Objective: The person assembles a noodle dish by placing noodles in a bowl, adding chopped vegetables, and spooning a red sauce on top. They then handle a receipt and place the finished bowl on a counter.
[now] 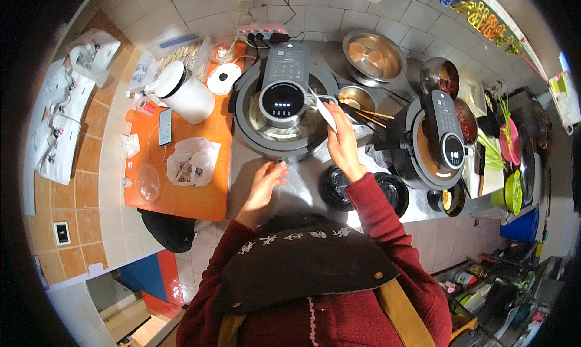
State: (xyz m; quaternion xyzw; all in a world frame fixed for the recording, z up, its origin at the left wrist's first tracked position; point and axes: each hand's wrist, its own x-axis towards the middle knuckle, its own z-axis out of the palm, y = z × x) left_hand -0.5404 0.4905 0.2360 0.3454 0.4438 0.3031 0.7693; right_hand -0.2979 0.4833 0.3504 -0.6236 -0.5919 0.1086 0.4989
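My right hand (pixel 344 146) is closed around a narrow white flat tool (pixel 325 113), raised beside the round display of the left cooking machine. Its far end points toward the lid; the exact kind cannot be made out. That cooking machine (pixel 249 130) has a grey ring rim, a see-through lid and a control arm (pixel 288 62) lying across the top. Just in front of its rim is my left hand (pixel 266 182), fingers loosely bent, with nothing visible in them. Two black bowls (pixel 331 193) sit on the steel counter below my right wrist.
A second cooking machine (pixel 417 165) stands to the right. Beyond are a steel bowl (pixel 393 75) and a small pot (pixel 357 98) with chopsticks (pixel 370 118). On the orange table (pixel 212 205) at left are a white jug (pixel 192 102), a phone (pixel 165 127) and a plastic bag (pixel 203 150).
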